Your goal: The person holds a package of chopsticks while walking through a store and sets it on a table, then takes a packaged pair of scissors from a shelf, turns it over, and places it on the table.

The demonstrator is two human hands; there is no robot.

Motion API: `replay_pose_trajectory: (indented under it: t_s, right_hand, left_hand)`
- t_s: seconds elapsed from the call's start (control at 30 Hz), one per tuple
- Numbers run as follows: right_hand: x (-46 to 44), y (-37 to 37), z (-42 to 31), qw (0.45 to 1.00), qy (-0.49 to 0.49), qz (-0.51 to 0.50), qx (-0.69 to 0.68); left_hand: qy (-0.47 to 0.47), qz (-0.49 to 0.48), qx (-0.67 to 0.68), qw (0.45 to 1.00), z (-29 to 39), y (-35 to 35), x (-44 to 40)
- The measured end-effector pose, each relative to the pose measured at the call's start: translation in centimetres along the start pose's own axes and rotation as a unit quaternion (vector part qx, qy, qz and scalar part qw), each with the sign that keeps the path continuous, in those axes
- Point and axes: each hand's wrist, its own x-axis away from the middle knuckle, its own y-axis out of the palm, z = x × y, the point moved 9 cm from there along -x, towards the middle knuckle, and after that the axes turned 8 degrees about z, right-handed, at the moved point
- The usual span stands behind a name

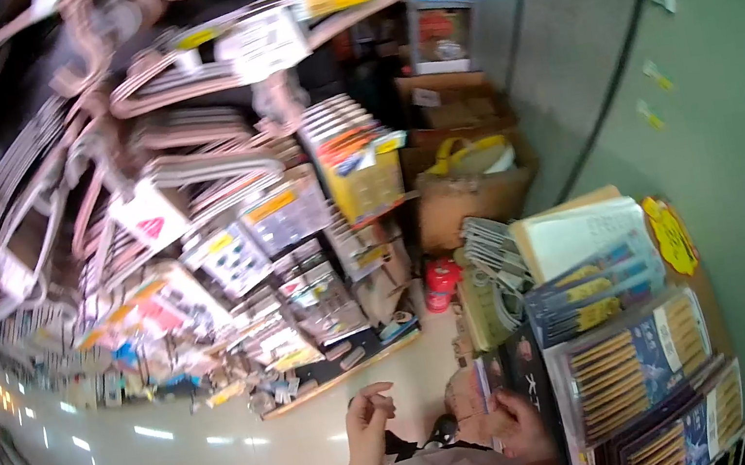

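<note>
My left hand (367, 427) is raised in front of my body over the floor, its fingers loosely bent and apart, with nothing in it. Low at the right, my right hand (519, 420) has its fingers curled in beside a dark box (526, 369). Whether it holds something thin there is hidden. Just right of that hand are stacked clear packs of wooden chopsticks (618, 376). Above them lie blue-and-yellow packets (590, 295) and a pale sheet (585, 236).
Racks of pink hangers (214, 170) and hanging carded goods (313, 287) fill the left. Cardboard boxes (472, 206) and a red container (441, 283) stand ahead. A green wall (737, 171) bounds the right. Shiny floor (184, 461) runs at lower left.
</note>
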Motion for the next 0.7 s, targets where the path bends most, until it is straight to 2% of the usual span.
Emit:
replay_pose_trajectory:
  t_s: [0.03, 0.1, 0.2, 0.27, 0.3, 0.47, 0.53, 0.6, 0.63, 0.67, 0.7]
  right_hand:
    - [-1.0, 1.6, 0.7, 0.985, 0.008, -0.135, -0.103]
    - [-1.2, 1.3, 2.2, 0.981, 0.023, -0.156, -0.109]
    - [-0.6, 4.4, 3.4, 0.980, 0.057, -0.152, -0.117]
    - [-0.9, 7.0, 4.9, 0.981, 0.044, -0.169, -0.090]
    - [-0.2, 10.1, 5.5, 0.963, 0.038, -0.255, -0.081]
    - [1.0, 23.1, 14.8, 0.948, 0.109, -0.299, -0.009]
    - [3.0, 29.5, 21.1, 0.918, 0.189, -0.346, 0.052]
    - [5.9, 35.6, 25.8, 0.899, 0.189, -0.378, 0.117]
    - [8.0, 38.3, 28.6, 0.864, 0.220, -0.426, 0.151]
    - [10.3, 40.5, 31.4, 0.824, 0.256, -0.471, 0.183]
    - [11.6, 42.0, 33.8, 0.805, 0.259, -0.487, 0.219]
  left_hand:
    - [0.008, 0.036, -0.002, 0.999, 0.5, -1.9, 0.3]
    - [0.014, 0.071, 0.009, 0.997, 1.0, -5.5, 1.1]
    - [0.032, 0.103, 0.013, 0.994, 2.4, -10.2, 2.6]
    - [0.045, 0.122, 0.012, 0.991, 3.4, -14.0, 3.9]
    - [0.049, 0.127, 0.025, 0.990, 3.8, -15.9, 4.6]
    - [0.060, 0.220, 0.014, 0.974, 7.5, -29.0, 10.5]
    - [0.075, 0.258, -0.007, 0.963, 8.0, -36.2, 13.5]
    - [0.117, 0.365, 0.005, 0.924, 8.1, -44.5, 17.8]
    - [0.116, 0.395, 0.014, 0.911, 8.4, -47.3, 19.7]
    - [0.122, 0.472, 0.008, 0.873, 9.6, -50.9, 22.4]
    - [0.125, 0.545, -0.007, 0.829, 10.6, -53.7, 25.7]
